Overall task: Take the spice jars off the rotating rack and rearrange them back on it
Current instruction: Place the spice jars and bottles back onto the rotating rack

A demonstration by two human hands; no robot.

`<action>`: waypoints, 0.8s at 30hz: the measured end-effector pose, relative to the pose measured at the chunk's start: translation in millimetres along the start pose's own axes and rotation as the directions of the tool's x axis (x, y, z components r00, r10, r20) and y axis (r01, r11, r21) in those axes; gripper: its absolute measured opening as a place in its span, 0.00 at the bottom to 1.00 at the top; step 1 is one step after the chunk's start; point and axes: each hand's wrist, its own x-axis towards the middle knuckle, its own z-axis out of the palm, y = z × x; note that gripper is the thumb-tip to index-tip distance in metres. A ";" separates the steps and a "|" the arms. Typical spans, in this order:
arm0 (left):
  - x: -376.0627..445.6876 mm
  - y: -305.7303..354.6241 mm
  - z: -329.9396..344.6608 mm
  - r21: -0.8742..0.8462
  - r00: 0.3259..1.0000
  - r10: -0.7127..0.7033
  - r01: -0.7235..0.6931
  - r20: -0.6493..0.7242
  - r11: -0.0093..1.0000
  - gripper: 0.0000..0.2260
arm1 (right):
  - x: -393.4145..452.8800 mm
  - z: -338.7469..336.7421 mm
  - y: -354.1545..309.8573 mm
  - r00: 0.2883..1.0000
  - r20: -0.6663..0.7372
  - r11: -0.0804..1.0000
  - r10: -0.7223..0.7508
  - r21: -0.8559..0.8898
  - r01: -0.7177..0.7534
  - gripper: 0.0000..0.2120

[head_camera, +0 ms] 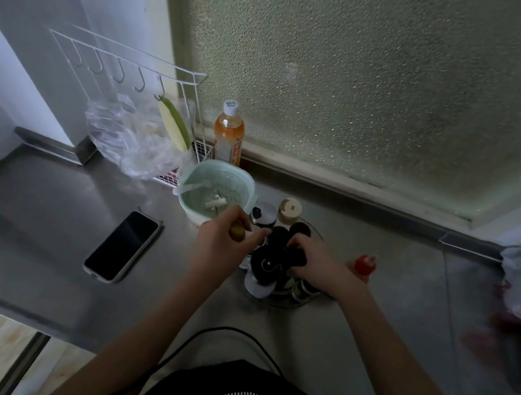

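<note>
The rotating rack (279, 300) stands on the steel counter, crowded with several dark-capped spice jars. A tall grinder with a black top (265, 264) is at its front. A beige-capped jar (289, 210) stands at the back. My left hand (221, 241) is at the rack's left side, closed around a small jar with a yellow-green cap (238, 232). My right hand (313, 264) reaches in from the right and grips a black-capped jar (297, 255) near the rack's middle. A red-capped bottle (364, 265) stands just right of my right hand.
A phone (121, 246) lies on the counter at the left. A pale green colander bowl (216, 191) sits behind the rack, an orange drink bottle (228, 134) behind that. A wire hook rack (135, 70) and plastic bags are at the back left and the right edge.
</note>
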 end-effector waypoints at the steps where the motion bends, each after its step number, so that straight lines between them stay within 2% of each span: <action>1: -0.8 -0.9 1.6 0.006 1.000 0.001 -0.001 0.022 1.000 0.13 | -0.4 1.5 2.5 1.000 0.016 1.000 -0.011 0.023 0.011 0.19; 3: -2.6 -1.5 3.5 0.038 0.998 0.006 -0.008 0.070 0.999 0.12 | -2.2 -2.1 8.8 1.000 -0.015 0.995 -0.023 0.101 0.024 0.20; 5: -4.2 -0.4 4.4 0.060 0.992 0.007 -0.014 0.122 0.998 0.12 | -5.0 -14.8 17.7 0.990 -0.144 0.989 0.008 0.149 0.013 0.18; 7: -5.1 -0.6 5.7 0.062 0.988 -0.003 -0.006 0.152 0.998 0.12 | -6.6 -29.7 27.9 0.970 -0.238 0.997 0.044 0.074 -0.027 0.18; 8: -5.5 -1.2 6.8 0.066 0.987 -0.004 -0.007 0.161 0.998 0.11 | -6.6 -33.7 32.8 0.973 -0.223 0.998 0.059 0.013 -0.057 0.18; 10: -5.9 -2.3 8.7 0.096 0.984 0.006 -0.024 0.179 0.995 0.11 | -7.1 -32.6 36.4 0.990 -0.108 0.990 0.093 -0.096 -0.104 0.20; 13: -6.4 -2.3 10.5 0.134 0.979 0.015 -0.043 0.203 0.990 0.11 | -2.2 -15.8 36.4 0.995 -0.003 0.974 0.101 -0.203 -0.099 0.20; 19: -8.5 -2.8 10.2 0.185 0.976 0.012 -0.053 0.218 0.981 0.11 | -2.0 -12.9 29.4 0.997 -0.016 0.977 0.082 -0.199 -0.083 0.19; 24: -9.4 -2.6 11.1 0.202 0.973 0.007 -0.055 0.230 0.978 0.11 | -2.1 -15.7 20.4 0.992 -0.126 0.997 0.033 -0.059 -0.041 0.20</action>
